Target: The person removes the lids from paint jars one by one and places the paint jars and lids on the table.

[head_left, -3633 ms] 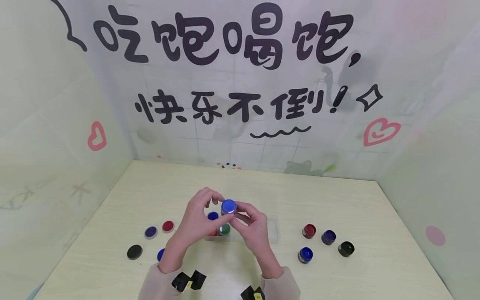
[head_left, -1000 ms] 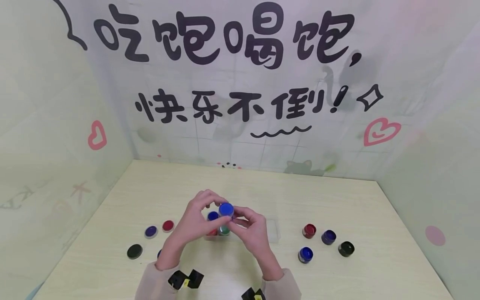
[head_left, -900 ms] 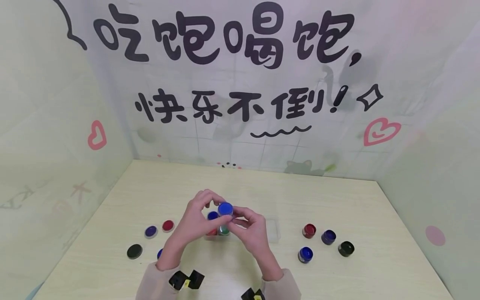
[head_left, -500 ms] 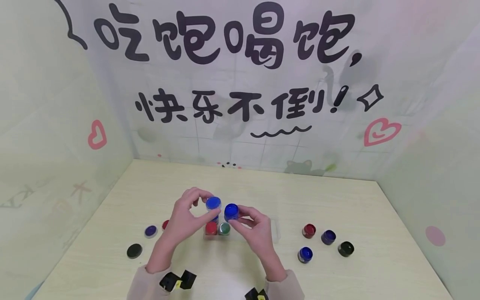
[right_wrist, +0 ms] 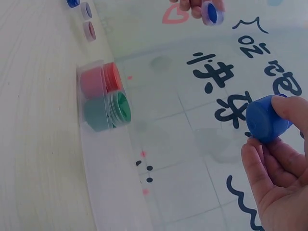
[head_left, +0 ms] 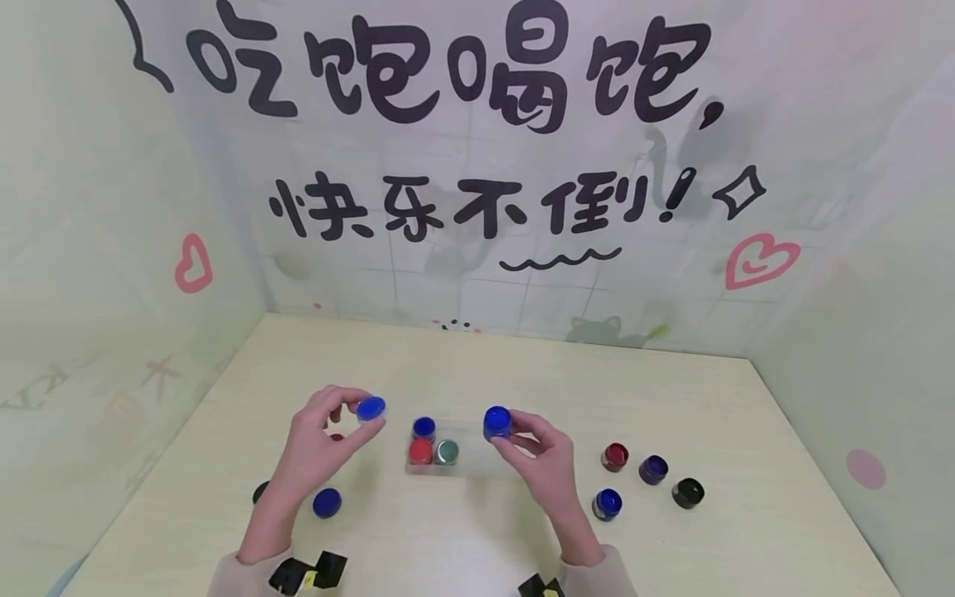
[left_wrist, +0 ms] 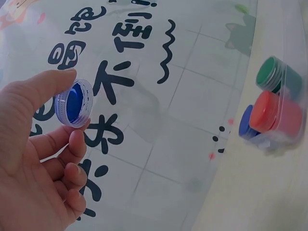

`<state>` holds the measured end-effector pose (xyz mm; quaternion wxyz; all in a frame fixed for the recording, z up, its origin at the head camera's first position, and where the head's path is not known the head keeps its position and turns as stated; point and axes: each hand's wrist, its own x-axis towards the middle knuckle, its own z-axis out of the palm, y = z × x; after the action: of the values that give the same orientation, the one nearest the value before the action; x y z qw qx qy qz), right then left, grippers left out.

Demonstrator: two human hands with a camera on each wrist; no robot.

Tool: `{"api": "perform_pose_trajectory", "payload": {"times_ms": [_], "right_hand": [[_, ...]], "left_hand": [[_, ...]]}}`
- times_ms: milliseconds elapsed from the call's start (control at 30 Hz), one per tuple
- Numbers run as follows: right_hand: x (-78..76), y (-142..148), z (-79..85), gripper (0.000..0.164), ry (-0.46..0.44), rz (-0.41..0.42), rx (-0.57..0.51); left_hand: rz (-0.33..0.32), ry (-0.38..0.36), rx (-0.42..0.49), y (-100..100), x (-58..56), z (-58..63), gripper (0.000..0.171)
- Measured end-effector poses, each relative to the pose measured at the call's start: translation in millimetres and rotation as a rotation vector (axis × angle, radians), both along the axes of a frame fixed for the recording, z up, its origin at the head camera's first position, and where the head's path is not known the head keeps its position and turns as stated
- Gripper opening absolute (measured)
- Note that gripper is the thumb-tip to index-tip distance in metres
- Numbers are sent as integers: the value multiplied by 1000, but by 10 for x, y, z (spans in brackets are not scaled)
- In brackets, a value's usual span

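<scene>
My left hand (head_left: 317, 439) pinches a clear screw lid (head_left: 370, 408) with a blue inside between thumb and fingers, raised over the table's left half. In the left wrist view the threaded lid (left_wrist: 74, 103) is seen on its side, and the other fingers curl below it. Opposite, my right hand (head_left: 548, 466) grips an uncapped blue paint jar (head_left: 497, 422) by its side; the right wrist view shows the jar's base (right_wrist: 265, 119). Between the hands, a clear plastic box (head_left: 477, 448) holds a blue jar (head_left: 424, 428), a red jar (head_left: 420, 452) and a green jar (head_left: 447, 452), all lidded.
To the right stand uncapped jars: red (head_left: 615, 457), purple (head_left: 653, 469), black (head_left: 688, 493) and blue (head_left: 608, 504). A blue lid (head_left: 327, 502) lies at the left, with a black lid (head_left: 260, 492) partly behind my forearm. A printed curtain (head_left: 477, 282) surrounds the table.
The blue lid has come off the jar that both hands held together. My left hand has carried the lid left, while my right hand has moved the open jar slightly right.
</scene>
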<state>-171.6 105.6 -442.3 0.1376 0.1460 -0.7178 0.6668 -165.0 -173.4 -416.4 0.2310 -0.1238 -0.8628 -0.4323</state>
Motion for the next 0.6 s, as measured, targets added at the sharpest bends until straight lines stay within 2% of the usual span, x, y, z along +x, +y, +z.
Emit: {"api": "perform_pose_trajectory", "payload": {"times_ms": [333,600], "right_hand": [[113,389,-40,30,5,-158,3],[225,665,-126,37,-8,-279,13]], "left_hand": [[109,-79,16,-352,198,-134,20],[225,-197,-14,-559,424,-293,23]]}}
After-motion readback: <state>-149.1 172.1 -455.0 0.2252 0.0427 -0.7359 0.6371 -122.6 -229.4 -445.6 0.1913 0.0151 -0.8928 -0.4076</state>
